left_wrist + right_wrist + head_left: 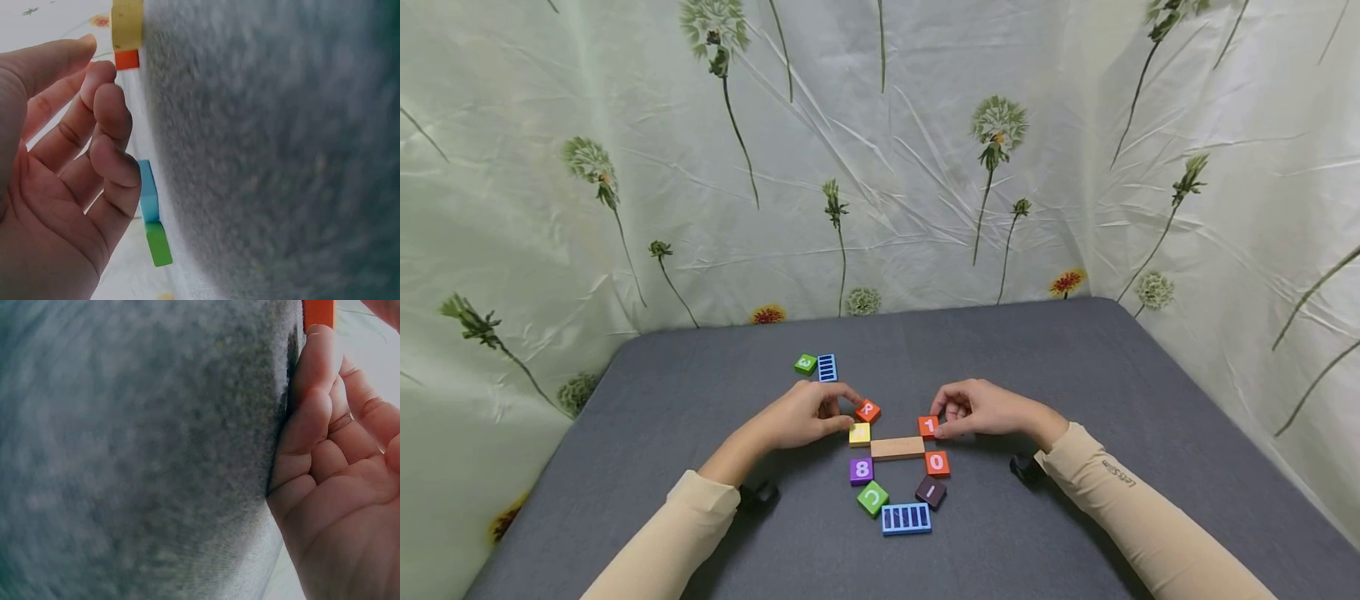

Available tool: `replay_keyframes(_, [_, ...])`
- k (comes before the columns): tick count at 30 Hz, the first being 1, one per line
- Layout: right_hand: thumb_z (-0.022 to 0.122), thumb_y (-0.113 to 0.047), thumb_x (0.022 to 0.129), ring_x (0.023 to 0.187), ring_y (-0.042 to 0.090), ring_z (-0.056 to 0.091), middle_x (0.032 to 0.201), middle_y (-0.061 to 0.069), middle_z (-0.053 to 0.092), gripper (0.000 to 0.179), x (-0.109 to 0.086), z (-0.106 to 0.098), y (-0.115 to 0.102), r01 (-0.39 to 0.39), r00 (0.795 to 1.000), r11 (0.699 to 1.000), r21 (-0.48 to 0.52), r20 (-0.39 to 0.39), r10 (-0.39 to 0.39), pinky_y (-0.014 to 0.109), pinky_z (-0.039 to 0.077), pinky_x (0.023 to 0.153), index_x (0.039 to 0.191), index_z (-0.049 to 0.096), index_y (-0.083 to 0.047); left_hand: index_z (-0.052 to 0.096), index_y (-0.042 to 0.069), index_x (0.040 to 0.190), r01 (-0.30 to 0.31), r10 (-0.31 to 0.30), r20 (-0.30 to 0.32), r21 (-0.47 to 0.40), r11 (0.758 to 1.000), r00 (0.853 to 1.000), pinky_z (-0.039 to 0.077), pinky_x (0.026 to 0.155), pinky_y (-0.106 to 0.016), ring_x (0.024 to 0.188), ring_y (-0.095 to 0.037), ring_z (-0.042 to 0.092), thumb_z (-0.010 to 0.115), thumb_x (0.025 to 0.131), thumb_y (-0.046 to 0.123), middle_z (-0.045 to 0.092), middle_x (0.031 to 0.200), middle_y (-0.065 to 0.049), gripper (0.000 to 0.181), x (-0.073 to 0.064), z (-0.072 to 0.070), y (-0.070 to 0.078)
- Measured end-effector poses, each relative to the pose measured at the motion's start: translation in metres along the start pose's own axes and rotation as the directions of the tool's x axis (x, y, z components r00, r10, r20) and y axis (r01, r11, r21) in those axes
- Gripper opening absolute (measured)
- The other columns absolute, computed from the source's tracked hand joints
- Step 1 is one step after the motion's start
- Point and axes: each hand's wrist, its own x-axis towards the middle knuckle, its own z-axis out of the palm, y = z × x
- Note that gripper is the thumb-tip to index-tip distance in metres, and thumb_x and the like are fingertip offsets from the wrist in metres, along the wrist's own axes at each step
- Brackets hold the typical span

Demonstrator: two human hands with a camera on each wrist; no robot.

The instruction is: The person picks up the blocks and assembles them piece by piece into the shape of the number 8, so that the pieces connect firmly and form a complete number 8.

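Observation:
My left hand [805, 414] reaches in with a bent index finger at a red tile block marked R [868, 411]. Its thumb lies beside a yellow block [860, 434], and a gap separates thumb and index finger. In the left wrist view the other fingers [109, 125] curl loosely around nothing. Across from it, my right hand [992, 408] pinches the edge of a red block marked 1 [928, 427] between thumb and index finger. The right wrist view shows a fingertip against that block [319, 314]. A plain wooden bar [897, 448] lies between the two columns of blocks.
Below the bar, a purple 8 block [861, 471], a green block [873, 499], a blue slotted block [906, 518], a dark block [931, 492] and a red 0 block [937, 463] curve round. Farther back sit a green 3 block [806, 364] and another blue slotted block [827, 367].

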Motion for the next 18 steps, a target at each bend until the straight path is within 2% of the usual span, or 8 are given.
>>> replay_keyframes(7, [0.081, -0.028, 0.095, 0.069, 0.007, 0.052, 0.081, -0.005, 0.061, 0.028, 0.0, 0.0, -0.002, -0.018, 1.0, 1.0, -0.01, 0.004, 0.018, 0.022, 0.042, 0.064, 0.112, 0.071, -0.008, 0.074, 0.019, 0.128, -0.002, 0.002, -0.016, 0.002, 1.0, 1.0, 0.043, 0.062, -0.023, 0.065, -0.002, 0.051, 0.076, 0.101, 0.019, 0.061, 0.077, 0.011, 0.026, -0.009, 0.005, 0.007])
replay_keyframes(18, [0.078, -0.026, 0.098, 0.069, 0.007, 0.052, 0.081, -0.005, 0.062, 0.026, 0.002, -0.002, -0.004, -0.017, 0.999, 1.0, -0.013, 0.03, 0.017, 0.023, 0.044, 0.064, 0.116, 0.071, -0.008, 0.069, 0.015, 0.136, 0.019, -0.019, 0.019, -0.026, 0.999, 1.0, 0.047, 0.063, -0.023, 0.069, -0.003, 0.056, 0.076, 0.101, 0.019, 0.067, 0.08, 0.008, 0.035, -0.012, 0.007, 0.013])
